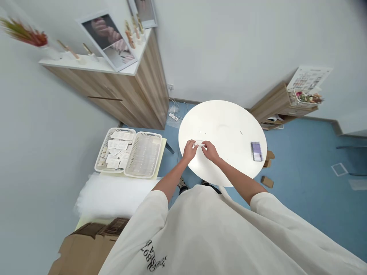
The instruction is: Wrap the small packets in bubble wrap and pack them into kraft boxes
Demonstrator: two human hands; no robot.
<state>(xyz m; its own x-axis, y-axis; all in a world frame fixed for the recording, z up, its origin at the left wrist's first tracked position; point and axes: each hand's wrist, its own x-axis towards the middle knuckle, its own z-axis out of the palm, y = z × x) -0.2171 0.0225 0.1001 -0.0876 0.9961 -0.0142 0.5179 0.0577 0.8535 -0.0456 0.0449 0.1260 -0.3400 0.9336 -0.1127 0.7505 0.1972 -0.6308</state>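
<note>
A small whitish, partly see-through piece (198, 143) is held between my two hands, just over the left part of the round white table (223, 168). My left hand (189, 150) has its fingers closed on the left end of it. On the other end, the fingers of my right hand (210, 151) pinch it. It looks flat and box-like, but it is too small to name exactly. A few tiny dark bits lie on the tabletop beyond my hands, with a thin dark sliver (241, 133) farther right.
A blurred purple item (257, 151) lies at the table's right. Left stand two white baskets, one with white cards (117, 145), the other with clear cases (143, 154). Nearby are bubble wrap (114, 194) and a cardboard box (83, 248). Small cartons (267, 181) sit on the floor.
</note>
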